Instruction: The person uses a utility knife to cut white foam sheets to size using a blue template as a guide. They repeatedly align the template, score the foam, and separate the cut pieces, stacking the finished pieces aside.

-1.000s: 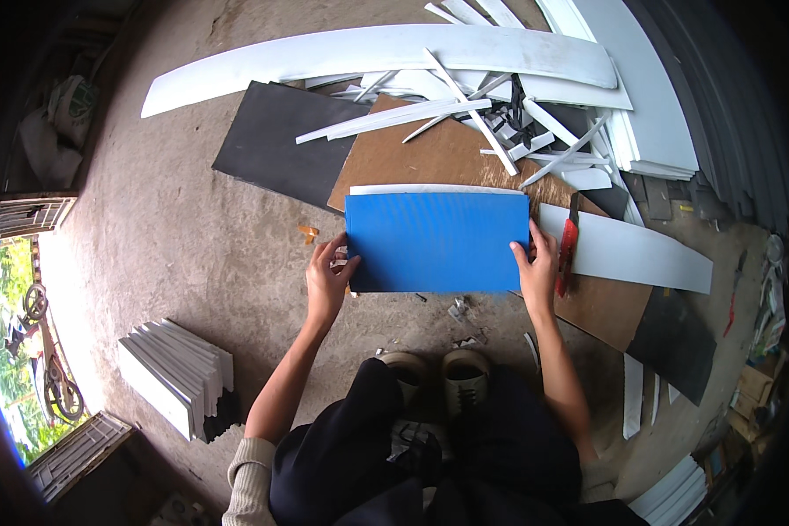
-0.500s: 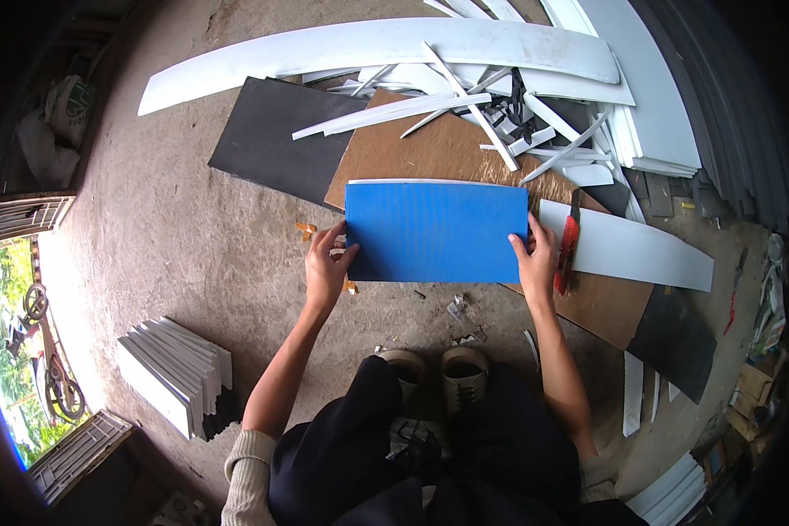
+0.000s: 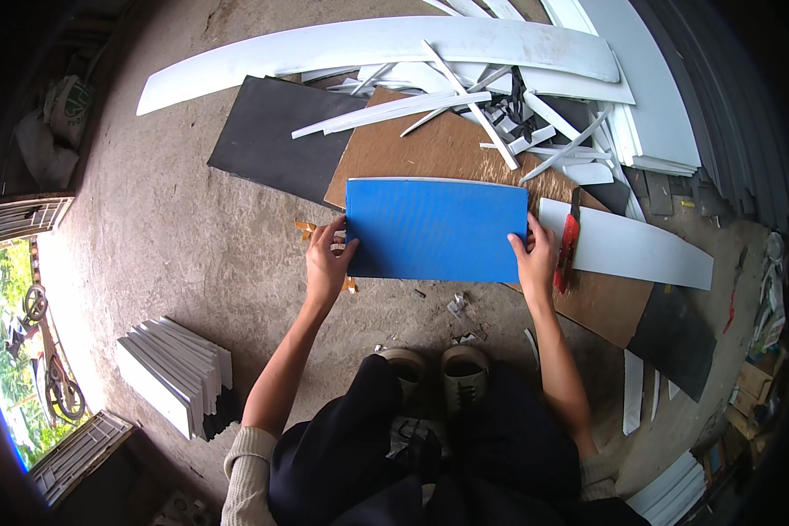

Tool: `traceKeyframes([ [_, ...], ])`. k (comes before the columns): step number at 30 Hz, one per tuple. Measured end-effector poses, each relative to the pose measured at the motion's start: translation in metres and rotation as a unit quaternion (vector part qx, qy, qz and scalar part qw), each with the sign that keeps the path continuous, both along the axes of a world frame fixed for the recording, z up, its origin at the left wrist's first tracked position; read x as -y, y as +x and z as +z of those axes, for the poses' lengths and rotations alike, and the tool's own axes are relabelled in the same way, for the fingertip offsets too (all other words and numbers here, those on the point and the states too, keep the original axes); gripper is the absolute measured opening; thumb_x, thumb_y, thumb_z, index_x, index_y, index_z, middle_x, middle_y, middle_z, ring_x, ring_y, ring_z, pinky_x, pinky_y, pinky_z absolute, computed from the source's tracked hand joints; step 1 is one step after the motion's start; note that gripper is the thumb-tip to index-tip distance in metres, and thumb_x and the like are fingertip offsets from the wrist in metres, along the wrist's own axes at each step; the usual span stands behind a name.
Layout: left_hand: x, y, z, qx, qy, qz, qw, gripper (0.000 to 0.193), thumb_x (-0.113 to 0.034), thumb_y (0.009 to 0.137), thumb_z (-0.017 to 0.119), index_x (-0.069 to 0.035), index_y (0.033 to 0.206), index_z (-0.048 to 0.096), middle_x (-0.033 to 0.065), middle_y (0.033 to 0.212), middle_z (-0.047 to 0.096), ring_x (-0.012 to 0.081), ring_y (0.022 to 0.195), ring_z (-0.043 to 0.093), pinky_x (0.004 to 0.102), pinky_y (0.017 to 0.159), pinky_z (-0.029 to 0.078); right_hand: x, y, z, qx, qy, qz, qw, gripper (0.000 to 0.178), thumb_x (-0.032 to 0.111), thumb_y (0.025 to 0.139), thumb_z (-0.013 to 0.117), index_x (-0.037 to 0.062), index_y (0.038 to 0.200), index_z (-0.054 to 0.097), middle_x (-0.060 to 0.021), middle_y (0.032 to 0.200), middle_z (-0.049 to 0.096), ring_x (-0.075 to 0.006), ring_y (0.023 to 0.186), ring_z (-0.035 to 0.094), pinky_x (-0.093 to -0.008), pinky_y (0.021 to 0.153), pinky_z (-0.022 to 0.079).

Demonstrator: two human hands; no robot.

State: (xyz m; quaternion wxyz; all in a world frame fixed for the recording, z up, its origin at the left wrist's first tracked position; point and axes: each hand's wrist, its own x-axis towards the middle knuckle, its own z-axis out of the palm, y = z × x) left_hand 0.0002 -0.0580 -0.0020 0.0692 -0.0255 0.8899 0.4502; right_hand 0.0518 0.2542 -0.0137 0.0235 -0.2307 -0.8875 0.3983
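A flat blue rectangular panel [image 3: 437,230] is held up level between my two hands, with a white edge showing behind its far side. My left hand [image 3: 328,260] grips its left end, thumb on the near face and fingers curled round the side. At the right end my right hand [image 3: 536,255] holds it the same way, thumb on top and fingers behind. Just right of that hand, a red-handled cutter [image 3: 567,245] lies across the left end of a white strip [image 3: 644,245]. Beneath is a brown board [image 3: 412,140], partly hidden by the panel.
White offcuts [image 3: 473,96] lie heaped on the brown board and black sheets [image 3: 280,136]. A long white strip [image 3: 377,48] stretches across the far side. A stack of white panels [image 3: 171,373] stands at the left on the concrete floor [image 3: 175,228]. Larger white sheets [image 3: 631,79] lie far right.
The left end of the blue panel has risen very slightly, along with my left hand. Both hands keep the same grip, and the things around have not moved.
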Motion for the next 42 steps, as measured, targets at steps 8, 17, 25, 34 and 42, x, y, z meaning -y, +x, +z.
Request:
traceKeyframes([
  [8, -0.008, -0.011, -0.007, 0.022, -0.012, -0.025, 0.999, 0.042, -0.007, 0.078, 0.064, 0.001, 0.115, 0.044, 0.0125, 0.102, 0.052, 0.0187, 0.087, 0.057, 0.0287, 0.073, 0.051, -0.022, -0.005, -0.025, -0.039, -0.147, -0.016, 0.988, 0.052, 0.018, 0.077, 0.066, -0.0024, 0.119, 0.043, -0.0147, 0.109, 0.049, -0.0226, 0.095, 0.052, -0.0322, 0.084, 0.042],
  [17, 0.007, -0.02, 0.051, 0.006, 0.311, -0.062, 0.948, 0.047, 0.005, 0.077, 0.061, -0.007, 0.113, 0.033, 0.0068, 0.103, 0.048, 0.0143, 0.1, 0.05, 0.0274, 0.082, 0.046, -0.032, 0.007, 0.085, -0.163, -0.333, 0.125, 0.92, 0.049, 0.003, 0.072, 0.069, 0.0052, 0.115, 0.045, -0.0076, 0.107, 0.054, -0.0149, 0.097, 0.052, -0.0288, 0.083, 0.043],
  [25, -0.008, -0.04, 0.124, -0.161, 0.32, 0.123, 0.925, 0.084, -0.018, 0.076, 0.069, -0.014, 0.135, 0.01, 0.0153, 0.134, 0.025, 0.0271, 0.126, 0.025, 0.0478, 0.103, 0.017, 0.031, 0.018, 0.169, -0.309, -0.357, 0.054, 0.88, 0.036, 0.005, 0.073, 0.071, -0.0026, 0.103, 0.052, -0.0071, 0.097, 0.059, -0.0117, 0.086, 0.056, -0.0257, 0.076, 0.046],
  [34, -0.052, 0.002, 0.124, -0.004, 0.561, 0.052, 0.826, 0.045, -0.011, 0.079, 0.064, -0.003, 0.117, 0.04, 0.0092, 0.109, 0.052, 0.0179, 0.102, 0.05, 0.0336, 0.088, 0.04, 0.064, 0.042, 0.154, -0.127, -0.583, 0.007, 0.803, 0.033, 0.012, 0.078, 0.066, 0.0052, 0.106, 0.049, -0.0029, 0.097, 0.056, -0.013, 0.089, 0.055, -0.0319, 0.08, 0.045],
  [42, -0.016, 0.0, 0.042, 0.103, 0.428, 0.013, 0.898, 0.05, -0.009, 0.076, 0.067, -0.002, 0.118, 0.04, 0.0094, 0.108, 0.053, 0.0172, 0.099, 0.052, 0.0311, 0.088, 0.041, 0.045, 0.006, 0.071, -0.049, -0.393, 0.125, 0.91, 0.035, 0.022, 0.085, 0.057, -0.0007, 0.112, 0.055, -0.0096, 0.107, 0.06, -0.017, 0.096, 0.056, -0.0283, 0.084, 0.043],
])
